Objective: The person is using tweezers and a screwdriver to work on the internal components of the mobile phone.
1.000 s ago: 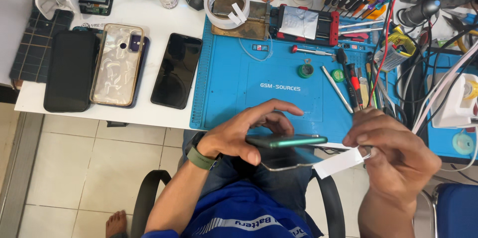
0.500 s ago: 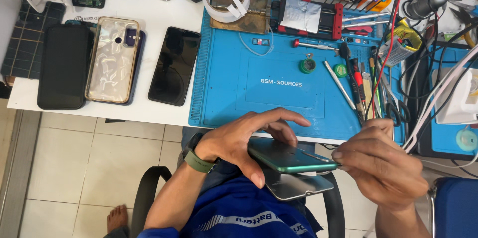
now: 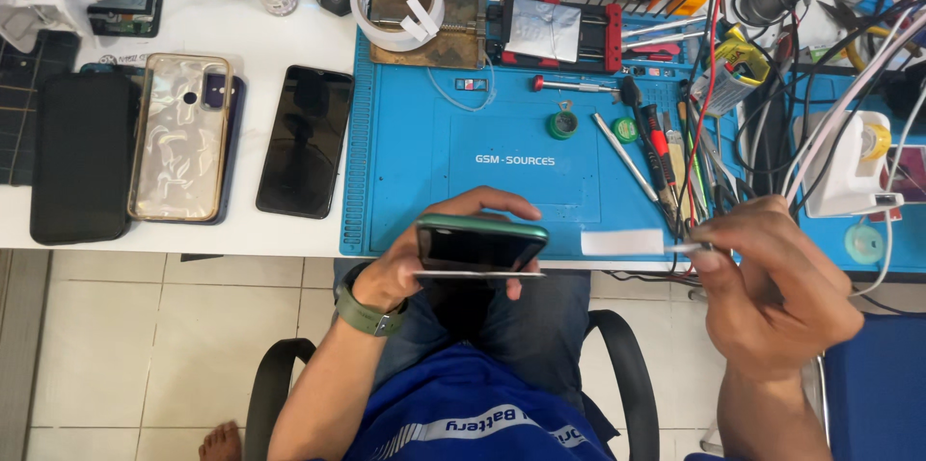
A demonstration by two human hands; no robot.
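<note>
A white table carries a blue work mat reaching to its near edge. On the bare table left of the mat lie three phones side by side: a black phone at the far left, a phone in a clear gold-rimmed case touching it, and a black-screened phone just beside the mat. Along the far edge of the mat stand a roll of white tape and a red-framed clamp; loose hand tools lie at its right side under a tangle of cables. The seated person's left hand, with a green wristband, is held at the mat's near edge, above the lap, fingers curled over the top edge and thumb beneath, gripping a green-edged phone whose thin panel stands slightly apart below the body. The right hand, well to the right of that phone, has fingertips pressed together, pinching tweezers that hold a white strip level over the mat's edge.
</note>
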